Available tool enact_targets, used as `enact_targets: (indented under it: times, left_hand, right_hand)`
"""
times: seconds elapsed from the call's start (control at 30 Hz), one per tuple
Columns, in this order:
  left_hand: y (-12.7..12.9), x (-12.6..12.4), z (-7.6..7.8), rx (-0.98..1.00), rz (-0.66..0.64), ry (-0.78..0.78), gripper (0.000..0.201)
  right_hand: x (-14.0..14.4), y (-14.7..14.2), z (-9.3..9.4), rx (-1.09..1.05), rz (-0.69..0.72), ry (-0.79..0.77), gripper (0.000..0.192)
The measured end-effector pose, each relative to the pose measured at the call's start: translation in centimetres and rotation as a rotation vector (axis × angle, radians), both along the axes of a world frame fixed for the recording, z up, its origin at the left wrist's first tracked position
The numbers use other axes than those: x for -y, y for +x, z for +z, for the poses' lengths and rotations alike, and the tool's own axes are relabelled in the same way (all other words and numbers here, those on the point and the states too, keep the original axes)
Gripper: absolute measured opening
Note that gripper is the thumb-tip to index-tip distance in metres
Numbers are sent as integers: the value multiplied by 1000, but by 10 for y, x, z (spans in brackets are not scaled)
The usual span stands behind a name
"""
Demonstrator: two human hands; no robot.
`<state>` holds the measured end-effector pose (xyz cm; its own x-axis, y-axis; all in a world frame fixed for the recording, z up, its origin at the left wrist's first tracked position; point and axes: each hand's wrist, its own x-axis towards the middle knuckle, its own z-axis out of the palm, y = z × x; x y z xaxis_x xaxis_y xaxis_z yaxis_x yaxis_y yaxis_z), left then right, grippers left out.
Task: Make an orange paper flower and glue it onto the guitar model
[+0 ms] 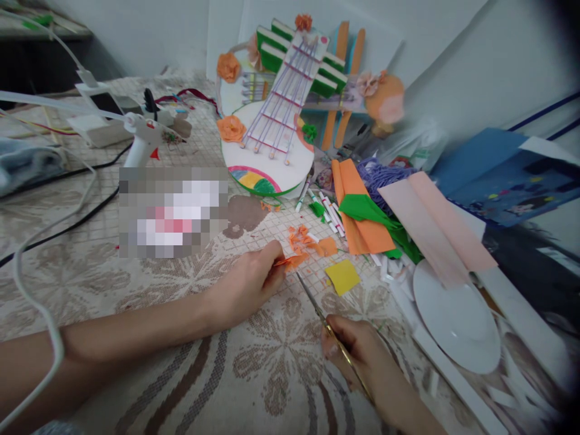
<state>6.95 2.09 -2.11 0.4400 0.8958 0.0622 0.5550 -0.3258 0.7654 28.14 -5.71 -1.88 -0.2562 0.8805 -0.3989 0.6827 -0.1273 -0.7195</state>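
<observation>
My left hand (254, 283) is closed in a pinch on a small piece of orange crepe paper (294, 262) that sticks out to the right of the fingertips. My right hand (356, 350) grips a slim pair of scissors (312, 297) with gold-coloured handles. The scissor tips point up and left, just below the orange paper, and I cannot tell whether they touch it. Crumpled orange scraps (306, 238) lie on the patterned tablecloth (272, 356) beyond my left hand. A yellow paper square (342, 277) rests to the right of the scissor tips.
A paper-craft guitar (272, 154) with string and orange flowers leans at the back. A glue gun (140, 136) stands at left, its cables crossing the cloth. Markers (331, 212), orange sheets (362, 211), purple yarn (385, 178) and a white plate (455, 314) lie at right.
</observation>
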Motion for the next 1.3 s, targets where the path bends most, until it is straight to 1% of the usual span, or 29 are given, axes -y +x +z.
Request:
enact_targets:
  times: [0.17, 0.37, 0.57, 0.67, 1.1, 1.3]
  left_hand:
    - [0, 0, 1, 3, -5, -3, 8]
    - [0, 0, 1, -6, -5, -18, 8]
    - [-1, 0, 1, -10, -6, -12, 8]
    - [-1, 0, 0, -8, -4, -6, 7]
    - [0, 0, 1, -7, 4, -20, 8]
    - [0, 0, 0, 12, 6, -5, 8]
  right_hand:
    - [0, 0, 1, 34, 16, 14, 31]
    - [0, -1, 1, 9, -3, -18, 29]
    - [0, -3, 3, 11, -36, -33, 32]
    - [0, -3, 3, 10, -31, -44, 32]
    - [-1, -3, 3, 53, -13, -3, 35]
    - [-1, -2, 2, 23, -1, -9, 35]
